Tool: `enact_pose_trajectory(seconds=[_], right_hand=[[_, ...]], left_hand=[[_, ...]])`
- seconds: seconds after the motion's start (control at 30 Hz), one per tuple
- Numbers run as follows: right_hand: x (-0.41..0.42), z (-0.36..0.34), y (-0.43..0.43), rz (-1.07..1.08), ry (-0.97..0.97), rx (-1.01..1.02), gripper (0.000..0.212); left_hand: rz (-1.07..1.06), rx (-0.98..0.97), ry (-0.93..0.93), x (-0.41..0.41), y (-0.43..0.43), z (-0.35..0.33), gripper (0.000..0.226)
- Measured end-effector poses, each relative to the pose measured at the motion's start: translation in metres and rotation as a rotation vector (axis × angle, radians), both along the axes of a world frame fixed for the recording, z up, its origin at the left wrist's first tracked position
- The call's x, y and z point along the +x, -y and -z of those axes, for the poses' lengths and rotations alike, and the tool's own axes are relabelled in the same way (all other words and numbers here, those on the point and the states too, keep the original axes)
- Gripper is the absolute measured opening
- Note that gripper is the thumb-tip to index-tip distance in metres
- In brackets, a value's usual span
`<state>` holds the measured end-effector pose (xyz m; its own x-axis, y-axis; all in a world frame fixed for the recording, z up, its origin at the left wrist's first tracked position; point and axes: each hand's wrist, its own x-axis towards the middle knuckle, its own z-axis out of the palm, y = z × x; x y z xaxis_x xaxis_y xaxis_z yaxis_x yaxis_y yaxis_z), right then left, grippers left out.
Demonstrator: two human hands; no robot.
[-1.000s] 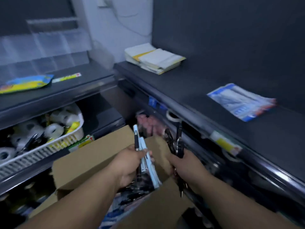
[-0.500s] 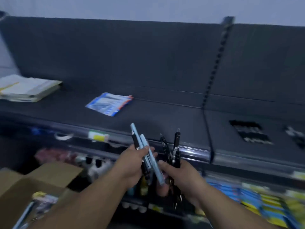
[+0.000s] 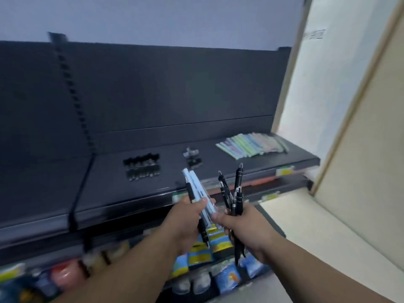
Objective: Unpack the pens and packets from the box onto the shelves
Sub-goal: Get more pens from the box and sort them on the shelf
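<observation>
left hand (image 3: 185, 217) grasps pale blue pens (image 3: 195, 185), right hand (image 3: 247, 226) black pens (image 3: 237, 180); lay each bunch flat on the dark shelf (image 3: 109, 182), sorted apart.

Clips (image 3: 141, 166) left of stacked packets (image 3: 253, 145) on shelf (image 3: 109, 189)

The shelf (image 3: 122, 186) looks like dark, matt painted metal, with a faint sheen along its near edge. The black pens (image 3: 237, 189) are glossy plastic with bright metallic bands. The pale blue pens (image 3: 196, 189), left of them, look smooth and satiny. The lower packets (image 3: 218, 239) gleam like plastic film.
</observation>
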<state>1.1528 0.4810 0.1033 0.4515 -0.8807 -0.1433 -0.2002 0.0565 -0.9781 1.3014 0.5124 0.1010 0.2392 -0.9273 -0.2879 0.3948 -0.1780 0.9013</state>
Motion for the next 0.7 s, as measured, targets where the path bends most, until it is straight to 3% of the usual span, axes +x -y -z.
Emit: enact_pose_trajectory(seconds=[0.27, 0.43, 0.7], right_hand=[[-0.055, 0.01, 0.078, 0.121, 0.042, 0.058, 0.022], [-0.052, 0.003, 0.163, 0.182, 0.085, 0.077, 0.026], [-0.035, -0.018, 0.317, 0.336, 0.193, 0.204, 0.041]], left_hand=[[0.146, 0.067, 0.116, -0.052, 0.091, -0.003, 0.017], [0.28, 0.037, 0.411, -0.028, 0.173, -0.009, 0.015], [0.593, 0.02, 0.525, 0.005, 0.305, -0.031, 0.031]])
